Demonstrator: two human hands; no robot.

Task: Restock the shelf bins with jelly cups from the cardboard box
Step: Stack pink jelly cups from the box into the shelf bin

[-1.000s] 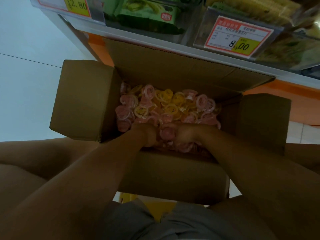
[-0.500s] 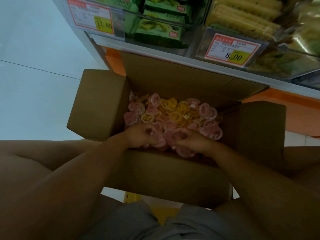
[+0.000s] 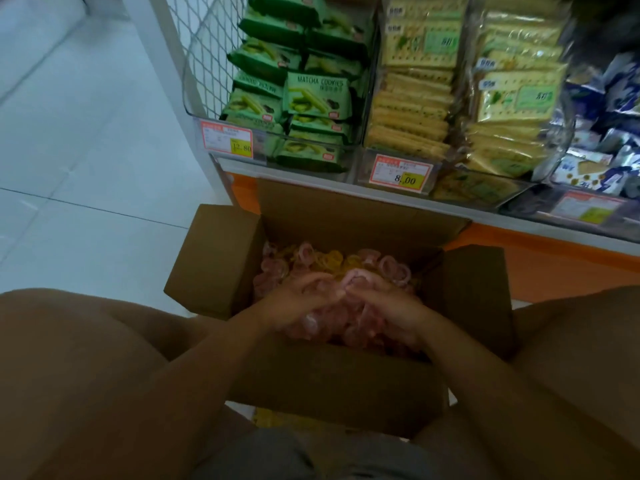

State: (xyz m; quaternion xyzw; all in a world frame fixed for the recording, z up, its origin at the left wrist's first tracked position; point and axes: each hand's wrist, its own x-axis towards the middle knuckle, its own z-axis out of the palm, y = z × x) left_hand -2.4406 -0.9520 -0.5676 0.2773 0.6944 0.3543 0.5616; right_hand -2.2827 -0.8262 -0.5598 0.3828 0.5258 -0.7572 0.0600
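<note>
An open cardboard box [image 3: 214, 261] stands on the floor between my knees, full of pink and yellow jelly cups [image 3: 332, 259]. My left hand [image 3: 294, 303] and my right hand [image 3: 388, 306] are cupped together over the box, fingertips meeting. Between them they hold a heap of pink jelly cups [image 3: 332, 323], fingers curled round it. Clear shelf bins sit above the box: one with green matcha cookie packs [image 3: 311, 95] and one with yellow cracker packs [image 3: 415, 98].
Price tags [image 3: 227, 142] hang on the bin fronts. An orange shelf base [image 3: 554, 268] runs behind the box. Blue-and-white snack packs [image 3: 609, 140] fill a bin at the far right. White tiled floor [image 3: 86, 168] lies to the left.
Both hands have risen out of the pile with a scoop of pink cups held between them. The view has tilted up, showing more of the shelf bins.
</note>
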